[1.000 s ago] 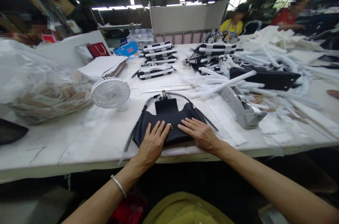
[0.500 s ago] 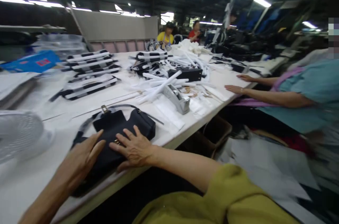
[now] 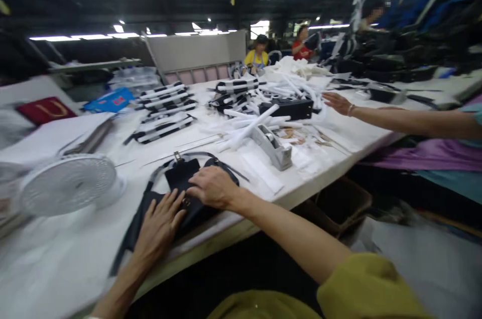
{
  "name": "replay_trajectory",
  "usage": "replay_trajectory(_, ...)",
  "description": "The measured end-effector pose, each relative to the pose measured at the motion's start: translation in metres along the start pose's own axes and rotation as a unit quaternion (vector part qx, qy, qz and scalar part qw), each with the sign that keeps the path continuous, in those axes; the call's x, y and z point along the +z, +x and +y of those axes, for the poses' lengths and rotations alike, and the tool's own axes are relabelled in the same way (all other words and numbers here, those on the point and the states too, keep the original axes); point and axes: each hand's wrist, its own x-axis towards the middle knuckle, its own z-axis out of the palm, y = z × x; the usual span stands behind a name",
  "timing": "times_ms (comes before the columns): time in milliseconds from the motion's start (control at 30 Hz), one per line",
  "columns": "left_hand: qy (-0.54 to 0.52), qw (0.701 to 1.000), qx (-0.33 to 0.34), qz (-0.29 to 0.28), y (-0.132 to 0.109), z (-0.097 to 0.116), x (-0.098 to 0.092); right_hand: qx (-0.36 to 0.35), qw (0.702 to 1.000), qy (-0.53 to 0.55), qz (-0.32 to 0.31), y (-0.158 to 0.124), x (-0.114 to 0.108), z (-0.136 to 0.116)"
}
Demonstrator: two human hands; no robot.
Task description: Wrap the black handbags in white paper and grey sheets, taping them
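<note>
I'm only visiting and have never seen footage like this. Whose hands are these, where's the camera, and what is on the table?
No machine here: a person works with bare hands, and the camera sits on their head, looking forward and down. The left hand and right hand both lie flat on a black handbag on the table; neither grips it. Beside it stand a white fan and a grey tape dispenser. Farther back lie white paper rolls and bags banded in white. The hand reaching in from the right is a co-worker's.
</note>
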Motion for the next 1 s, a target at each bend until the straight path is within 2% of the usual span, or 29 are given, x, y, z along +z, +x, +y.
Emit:
replay_trajectory(67,-0.001,1.0,-0.012,0.015,0.002,0.002,0.002,0.082,0.996,0.001,-0.031,0.024,-0.014,0.02)
replay_trajectory(133,0.0,0.999,-0.01,0.05,0.0,0.001,0.008,0.13,0.988,-0.002,-0.083,0.047,-0.02,0.04)
replay_trajectory(233,0.005,0.994,0.006,0.113,-0.004,-0.003,0.02,0.151,0.978,0.007,-0.145,0.076,-0.019,0.065)
replay_trajectory(300,0.014,0.988,0.018,0.152,-0.006,-0.004,0.025,0.17,0.972,0.02,-0.159,0.089,-0.016,0.077)
replay_trajectory(400,0.034,0.982,0.024,0.187,-0.009,-0.002,0.025,0.236,0.96,0.038,-0.144,0.1,-0.011,0.091)
replay_trajectory(467,0.039,0.979,0.023,0.196,-0.01,0.0,0.023,0.298,0.941,0.061,-0.145,0.101,-0.004,0.096)
replay_trajectory(533,0.037,0.978,0.02,0.203,-0.01,0.002,0.02,0.347,0.92,0.097,-0.157,0.099,0.003,0.098)
replay_trajectory(600,0.032,0.977,0.021,0.208,-0.01,0.004,0.018,0.367,0.909,0.131,-0.149,0.097,0.008,0.095)
replay_trajectory(700,0.015,0.976,0.021,0.215,-0.012,0.008,0.014,0.355,0.918,0.15,-0.092,0.097,0.008,0.081)
replay_trajectory(800,-0.002,0.974,0.016,0.226,-0.018,0.014,0.005,0.318,0.937,0.141,-0.022,0.093,-0.003,0.059)
replay_trajectory(900,-0.019,0.967,0.022,0.252,-0.023,0.018,-0.016,0.206,0.963,0.134,0.113,0.078,-0.019,0.035)
replay_trajectory(1000,-0.051,0.945,0.036,0.321,-0.022,0.019,-0.048,0.074,0.952,0.148,0.257,0.056,-0.034,0.017)
